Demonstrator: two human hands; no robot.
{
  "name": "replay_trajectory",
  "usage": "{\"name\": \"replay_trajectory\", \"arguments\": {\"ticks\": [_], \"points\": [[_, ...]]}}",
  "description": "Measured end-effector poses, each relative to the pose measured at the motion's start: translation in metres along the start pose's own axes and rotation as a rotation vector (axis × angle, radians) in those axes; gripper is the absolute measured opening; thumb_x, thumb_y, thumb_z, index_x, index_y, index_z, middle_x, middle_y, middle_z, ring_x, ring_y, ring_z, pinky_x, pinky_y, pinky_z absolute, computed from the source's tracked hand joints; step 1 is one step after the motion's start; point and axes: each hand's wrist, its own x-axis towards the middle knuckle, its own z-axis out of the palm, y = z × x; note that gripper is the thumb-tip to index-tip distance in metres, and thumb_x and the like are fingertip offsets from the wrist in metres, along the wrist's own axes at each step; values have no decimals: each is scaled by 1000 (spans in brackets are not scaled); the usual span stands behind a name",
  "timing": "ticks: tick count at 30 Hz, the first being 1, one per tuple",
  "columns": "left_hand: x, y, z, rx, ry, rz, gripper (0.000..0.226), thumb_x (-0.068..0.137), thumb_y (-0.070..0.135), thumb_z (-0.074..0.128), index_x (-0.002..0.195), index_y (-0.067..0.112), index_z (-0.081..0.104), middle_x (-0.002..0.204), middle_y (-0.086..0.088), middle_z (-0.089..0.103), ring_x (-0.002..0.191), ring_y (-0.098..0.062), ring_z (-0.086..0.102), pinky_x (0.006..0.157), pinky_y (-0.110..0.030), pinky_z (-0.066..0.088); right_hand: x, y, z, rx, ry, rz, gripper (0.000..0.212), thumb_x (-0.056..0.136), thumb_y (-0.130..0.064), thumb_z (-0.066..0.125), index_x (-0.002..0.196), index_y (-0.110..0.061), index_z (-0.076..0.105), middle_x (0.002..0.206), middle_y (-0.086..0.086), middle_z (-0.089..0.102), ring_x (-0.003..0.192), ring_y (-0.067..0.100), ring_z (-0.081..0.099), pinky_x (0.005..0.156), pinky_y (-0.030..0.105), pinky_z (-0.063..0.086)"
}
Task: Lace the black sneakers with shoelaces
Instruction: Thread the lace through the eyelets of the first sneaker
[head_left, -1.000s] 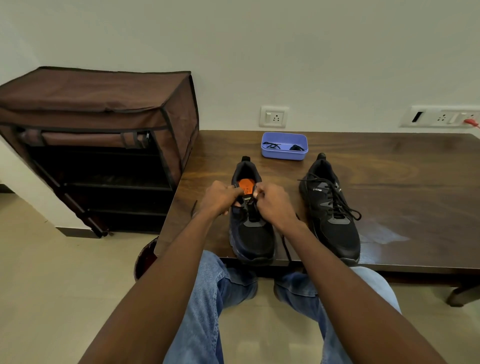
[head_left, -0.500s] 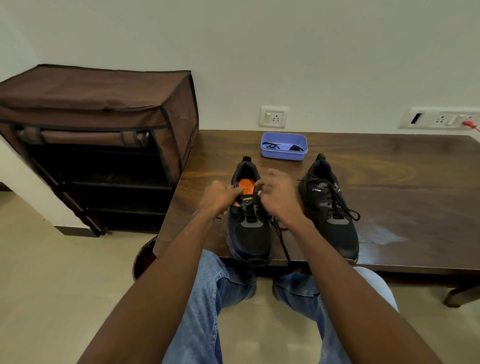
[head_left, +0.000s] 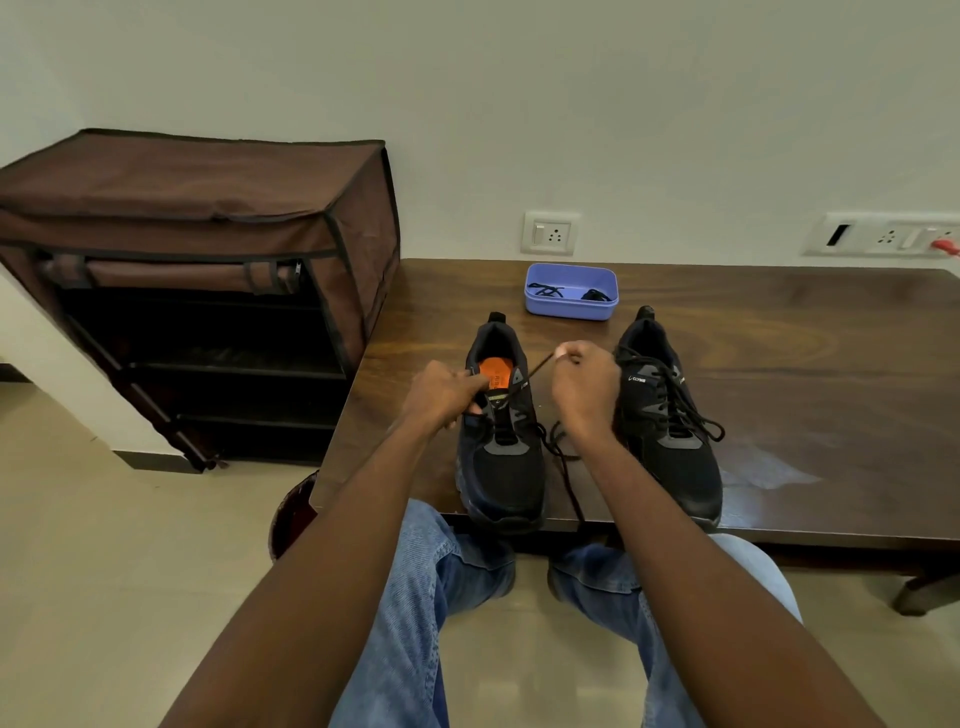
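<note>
Two black sneakers stand side by side on the dark wooden table (head_left: 779, 332), toes toward me. The left sneaker (head_left: 501, 467) has an orange insole and is partly laced. My left hand (head_left: 441, 395) grips its upper left edge near the tongue. My right hand (head_left: 584, 387) pinches the black shoelace (head_left: 535, 364), which runs taut from the sneaker's top eyelets up and to the right. The lace's slack loops on the table and hangs over the front edge. The right sneaker (head_left: 670, 426) is fully laced, its lace ends lying loose.
A small blue plastic tray (head_left: 571, 306) holding black laces sits behind the sneakers by the wall. A brown fabric shoe rack (head_left: 208, 234) stands left of the table. Wall sockets (head_left: 550, 234) are behind. My knees in jeans are under the table's front edge.
My right hand has left the sneaker's tongue and moved up and to the right, drawing the lace out through the eyelet. My left hand has stayed on the sneaker.
</note>
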Motion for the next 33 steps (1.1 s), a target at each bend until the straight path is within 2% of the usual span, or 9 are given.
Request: {"name": "replay_trajectory", "arguments": {"ticks": [3, 5, 8, 11, 15, 20, 23, 28, 33], "points": [[-2, 2, 0, 0, -5, 10, 25, 91, 27, 66, 72, 11, 66, 64, -8, 71, 33, -6, 40, 35, -19, 31, 18, 3, -17, 278, 244, 252, 20, 94, -5, 50, 87, -17, 64, 95, 4, 66, 88, 24, 63, 74, 38, 52], [-3, 3, -1, 10, -7, 18, 25, 92, 27, 65, 71, 11, 65, 68, -10, 72, 31, -4, 38, 34, -18, 30, 25, 11, -21, 67, 213, 301, 19, 96, -7, 50, 108, -9, 64, 116, 12, 62, 106, 30, 60, 88, 42, 50], [-3, 3, -1, 20, -10, 24, 25, 92, 26, 65, 74, 10, 67, 71, -11, 73, 29, -3, 38, 34, -18, 30, 17, 16, -12, -287, 92, -5, 42, 90, -6, 60, 130, -15, 59, 148, 11, 42, 135, 30, 42, 112, 47, 37], [-2, 2, -1, 19, -5, 34, 26, 92, 28, 65, 73, 10, 67, 67, -10, 72, 31, -4, 40, 35, -19, 32, 5, 16, 11, -350, -247, -425, 36, 85, -2, 64, 117, -17, 71, 145, 7, 45, 137, 29, 39, 113, 47, 37], [-1, 1, -1, 23, -7, 44, 27, 91, 29, 65, 70, 12, 66, 66, -9, 72, 33, -6, 42, 38, -22, 34, -7, 20, 30, -688, -497, -569, 32, 96, -20, 58, 127, -22, 67, 159, 7, 30, 146, 29, 23, 118, 47, 26], [-2, 1, 0, 31, -14, 37, 27, 91, 30, 64, 78, 9, 71, 66, -8, 71, 34, -7, 44, 36, -21, 34, -8, 19, 31, -584, -486, -510, 28, 96, -10, 57, 121, -9, 68, 151, 3, 43, 131, 28, 46, 108, 39, 39], [-3, 0, 0, 2, -37, 31, 25, 93, 29, 63, 82, 7, 69, 65, -8, 71, 41, -12, 57, 35, -20, 36, -11, 17, 29, -506, -446, -462, 18, 95, -9, 50, 105, -11, 65, 136, 4, 57, 119, 27, 57, 99, 41, 48], [-2, 1, 1, -95, -70, -12, 25, 95, 22, 62, 87, -1, 67, 64, -12, 68, 54, -23, 67, 47, -29, 54, -14, 12, 24, -449, -426, -330, 28, 91, 1, 48, 76, -22, 45, 98, 5, 56, 90, 24, 55, 69, 30, 39], [-1, 1, 1, -101, -62, -30, 25, 92, 20, 62, 84, -3, 67, 65, -17, 68, 53, -25, 67, 47, -29, 55, 2, 8, 10, -87, -304, 41, 15, 94, -2, 45, 90, -13, 55, 102, 15, 65, 86, 24, 65, 75, 42, 57]]}}
